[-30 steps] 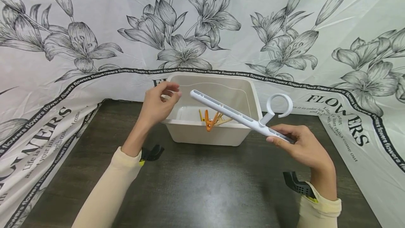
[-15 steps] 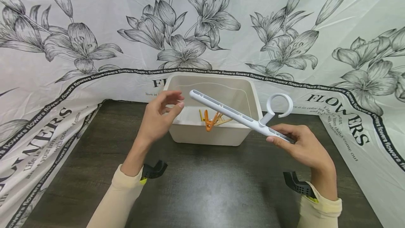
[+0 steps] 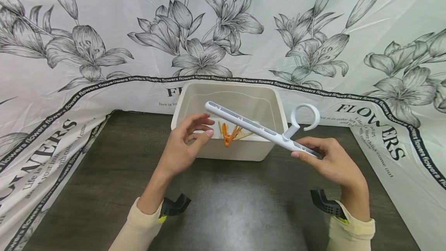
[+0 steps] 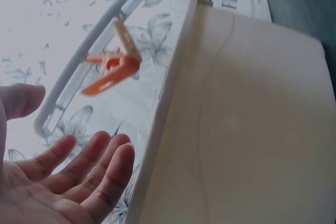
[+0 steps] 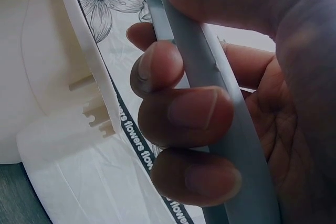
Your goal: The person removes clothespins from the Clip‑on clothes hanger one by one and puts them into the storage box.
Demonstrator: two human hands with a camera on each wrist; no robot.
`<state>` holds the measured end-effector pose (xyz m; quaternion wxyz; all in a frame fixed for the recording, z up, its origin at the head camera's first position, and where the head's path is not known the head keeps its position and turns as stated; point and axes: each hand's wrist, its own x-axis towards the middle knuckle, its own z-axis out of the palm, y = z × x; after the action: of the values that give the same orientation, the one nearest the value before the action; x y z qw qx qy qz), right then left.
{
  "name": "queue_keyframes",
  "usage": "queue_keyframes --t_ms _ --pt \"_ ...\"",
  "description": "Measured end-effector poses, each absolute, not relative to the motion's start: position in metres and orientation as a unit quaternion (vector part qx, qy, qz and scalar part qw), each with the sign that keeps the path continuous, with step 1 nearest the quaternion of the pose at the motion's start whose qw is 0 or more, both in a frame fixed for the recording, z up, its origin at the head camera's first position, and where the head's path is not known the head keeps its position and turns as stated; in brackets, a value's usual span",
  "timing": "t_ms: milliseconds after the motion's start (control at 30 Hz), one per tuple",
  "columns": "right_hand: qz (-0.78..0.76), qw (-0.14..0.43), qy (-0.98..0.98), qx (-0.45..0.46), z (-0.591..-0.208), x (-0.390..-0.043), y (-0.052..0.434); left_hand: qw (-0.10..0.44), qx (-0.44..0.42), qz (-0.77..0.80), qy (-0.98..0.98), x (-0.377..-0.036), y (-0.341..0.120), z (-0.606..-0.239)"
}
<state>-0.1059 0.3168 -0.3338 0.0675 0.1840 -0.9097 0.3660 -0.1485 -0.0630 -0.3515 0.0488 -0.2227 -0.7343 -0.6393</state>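
My right hand (image 3: 332, 160) grips the right end of a long white plastic hanger bar (image 3: 249, 126), its fingers curled round it in the right wrist view. A white open hook (image 3: 306, 116) stands up from the bar. An orange clothespin (image 3: 228, 135) shows below the bar in the head view, with beige and yellow clothespins around it. The left wrist view shows the orange clothespin (image 4: 113, 74) just beside the bar. My left hand (image 3: 184, 146) holds nothing; its fingers are loosely bent near the bar's far left end.
Behind the hanger stands a deep off-white plastic tub (image 3: 230, 151) on the dark table (image 3: 223, 204). A white cloth (image 3: 115, 49) with flower drawings hangs at the back and covers the table's sides.
My left hand has moved rightward and nearer to me, from the tub's left rim to below the bar's left end. My right hand and the hanger have hardly moved.
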Motion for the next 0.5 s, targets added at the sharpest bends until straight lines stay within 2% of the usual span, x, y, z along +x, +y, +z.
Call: queue_keyframes --t_ms 500 --pt "0.363 0.065 -0.91 0.189 -0.332 -0.105 0.312 -0.037 -0.24 -0.661 -0.71 -0.139 -0.036 -0.361"
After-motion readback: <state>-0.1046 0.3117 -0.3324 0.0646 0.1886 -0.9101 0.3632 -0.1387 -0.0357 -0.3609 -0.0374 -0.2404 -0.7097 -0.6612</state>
